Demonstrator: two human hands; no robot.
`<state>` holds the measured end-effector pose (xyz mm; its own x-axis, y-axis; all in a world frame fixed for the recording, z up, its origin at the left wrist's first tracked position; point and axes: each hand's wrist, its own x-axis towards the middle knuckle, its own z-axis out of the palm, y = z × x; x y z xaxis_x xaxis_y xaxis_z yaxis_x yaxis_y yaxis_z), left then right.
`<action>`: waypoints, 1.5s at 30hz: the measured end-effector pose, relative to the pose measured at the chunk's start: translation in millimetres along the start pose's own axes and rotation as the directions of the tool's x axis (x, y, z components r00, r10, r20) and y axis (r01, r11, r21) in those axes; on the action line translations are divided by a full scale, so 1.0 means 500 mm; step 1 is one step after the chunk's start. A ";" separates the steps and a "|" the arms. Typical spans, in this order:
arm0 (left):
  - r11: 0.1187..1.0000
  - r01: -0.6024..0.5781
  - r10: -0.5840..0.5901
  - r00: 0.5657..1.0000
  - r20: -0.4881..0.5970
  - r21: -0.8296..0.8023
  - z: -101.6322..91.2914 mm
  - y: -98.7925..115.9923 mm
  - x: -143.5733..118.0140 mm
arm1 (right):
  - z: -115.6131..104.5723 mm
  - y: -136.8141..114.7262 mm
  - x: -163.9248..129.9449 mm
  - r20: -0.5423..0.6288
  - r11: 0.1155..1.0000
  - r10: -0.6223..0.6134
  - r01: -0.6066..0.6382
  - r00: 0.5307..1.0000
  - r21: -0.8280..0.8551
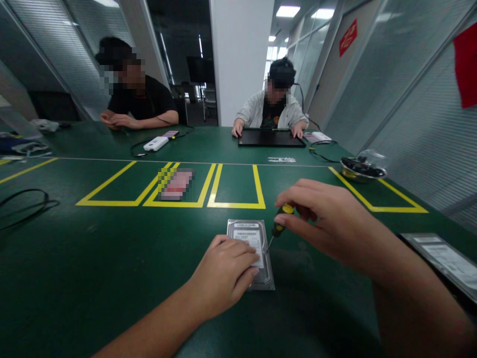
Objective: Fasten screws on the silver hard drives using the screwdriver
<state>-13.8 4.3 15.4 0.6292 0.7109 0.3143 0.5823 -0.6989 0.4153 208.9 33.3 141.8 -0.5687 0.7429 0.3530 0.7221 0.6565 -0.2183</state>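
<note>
Hard drive (250, 251), white label unreadable, left hand (223, 273) pressing, right hand (320, 219) with screwdriver (278, 224)

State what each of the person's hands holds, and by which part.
Right hand grips the small yellow-and-black screwdriver by its handle. Left hand presses flat on the silver metal hard drive, gripping nothing.

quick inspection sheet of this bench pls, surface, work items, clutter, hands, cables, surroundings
surface: green table with yellow taped boxes
job's things: hard drive lying flat; screwdriver with its tip at the drive's right edge
clutter: second drive at right edge; metal bowl of dark parts; white device
grippers: left hand pressing on the hard drive; right hand gripping the screwdriver
cables: black loop at left; black lead near the bowl
surroundings: two seated people across the table, one with hands on a black tray; glass partitions
</note>
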 end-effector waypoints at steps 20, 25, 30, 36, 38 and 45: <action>1.000 -0.001 0.001 1.000 0.010 0.004 -0.001 -0.001 -0.002 | -0.005 0.000 -0.003 0.011 1.000 -0.013 0.012 1.000 0.022; 1.000 0.003 -0.003 1.000 0.014 0.002 -0.001 -0.001 0.000 | 0.006 -0.011 0.002 0.018 0.987 0.081 -0.078 0.997 -0.141; 1.000 0.007 -0.007 1.000 0.019 0.004 0.000 -0.001 -0.001 | 0.014 -0.021 0.003 0.025 0.975 0.132 -0.126 0.991 -0.183; 1.000 0.009 -0.009 1.000 0.024 0.014 0.000 -0.001 -0.001 | 0.013 -0.017 0.003 0.023 0.966 0.162 -0.153 0.987 -0.210; 1.000 0.011 -0.012 1.000 0.020 0.016 0.000 -0.001 -0.001 | 0.013 -0.015 0.003 0.029 0.967 0.154 -0.145 0.988 -0.208; 1.000 0.011 -0.011 1.000 0.009 0.006 0.002 -0.001 -0.002 | 0.011 -0.013 0.004 0.048 0.972 0.153 -0.141 0.987 -0.188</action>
<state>-14.2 4.1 14.2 0.6278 0.7175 0.3018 0.5920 -0.6919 0.4134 201.1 31.4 138.8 -0.4702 0.8399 0.2711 0.8561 0.5087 -0.0913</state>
